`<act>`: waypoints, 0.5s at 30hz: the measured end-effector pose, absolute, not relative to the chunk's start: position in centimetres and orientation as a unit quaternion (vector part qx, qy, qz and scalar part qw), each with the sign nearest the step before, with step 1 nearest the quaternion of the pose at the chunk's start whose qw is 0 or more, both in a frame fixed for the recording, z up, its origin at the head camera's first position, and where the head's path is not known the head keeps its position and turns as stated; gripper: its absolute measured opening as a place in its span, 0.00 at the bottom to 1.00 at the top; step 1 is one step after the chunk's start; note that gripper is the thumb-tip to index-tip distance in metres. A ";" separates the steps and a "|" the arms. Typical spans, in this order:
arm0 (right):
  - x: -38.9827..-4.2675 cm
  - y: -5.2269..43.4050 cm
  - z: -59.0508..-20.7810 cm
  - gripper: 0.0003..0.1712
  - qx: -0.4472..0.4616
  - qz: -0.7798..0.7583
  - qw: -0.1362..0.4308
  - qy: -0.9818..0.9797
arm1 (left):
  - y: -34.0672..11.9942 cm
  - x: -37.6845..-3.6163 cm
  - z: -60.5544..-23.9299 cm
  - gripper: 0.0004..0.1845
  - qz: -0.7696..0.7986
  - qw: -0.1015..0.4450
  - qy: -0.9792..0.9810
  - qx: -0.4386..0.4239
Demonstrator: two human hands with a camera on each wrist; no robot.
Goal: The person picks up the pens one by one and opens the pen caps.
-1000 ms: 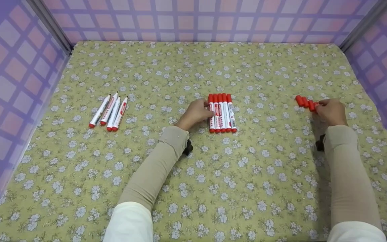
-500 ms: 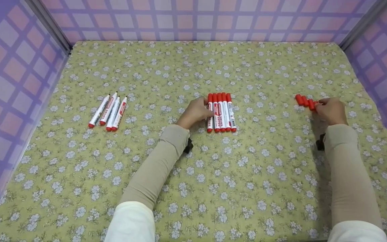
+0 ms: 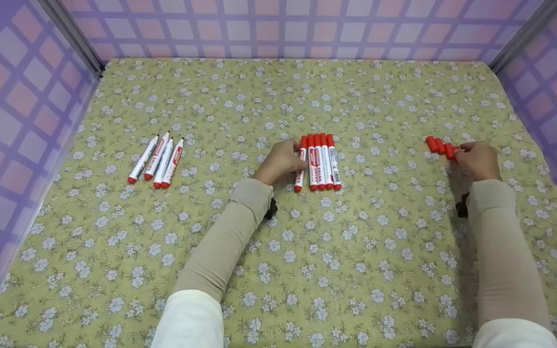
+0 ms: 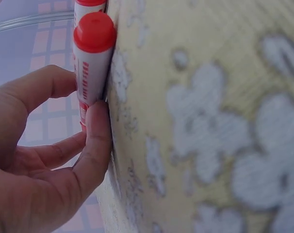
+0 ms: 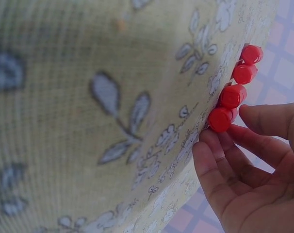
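Red print (image 4: 85, 77) on the markers (image 3: 318, 169) is unreadable.

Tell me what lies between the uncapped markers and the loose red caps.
In the head view: floral cloth, the left hand and five capped markers.

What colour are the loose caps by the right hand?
Red; the caps show best in the right wrist view.

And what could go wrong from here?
The marker pinched by the left hand lies close to four capped markers and might knock one askew. The right hand is at one end of the red caps; a nudge could set one rolling. The uncapped markers have exposed tips that might stain the floral cloth.
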State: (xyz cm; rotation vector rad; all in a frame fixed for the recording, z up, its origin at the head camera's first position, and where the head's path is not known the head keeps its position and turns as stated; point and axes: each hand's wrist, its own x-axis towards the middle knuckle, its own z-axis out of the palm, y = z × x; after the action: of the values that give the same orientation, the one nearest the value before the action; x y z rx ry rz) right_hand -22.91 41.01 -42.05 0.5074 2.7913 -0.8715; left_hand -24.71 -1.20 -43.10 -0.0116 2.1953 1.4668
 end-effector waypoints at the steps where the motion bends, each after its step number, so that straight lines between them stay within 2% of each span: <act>1: -22.9 41.0 -42.1 0.30 0.170 -0.291 0.085 0.938 | -1.2 -24.7 -43.1 0.25 0.542 0.251 0.802 -0.005; 15: -22.8 41.1 -42.2 0.31 0.178 -0.297 0.091 0.934 | -1.5 -24.9 -43.2 0.26 0.496 0.251 0.831 0.014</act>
State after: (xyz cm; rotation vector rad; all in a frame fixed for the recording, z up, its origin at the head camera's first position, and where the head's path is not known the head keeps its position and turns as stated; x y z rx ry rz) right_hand -22.80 41.11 -42.21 0.5305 2.7741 -0.8838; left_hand -24.92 -1.53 -43.24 0.0375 2.2624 1.3505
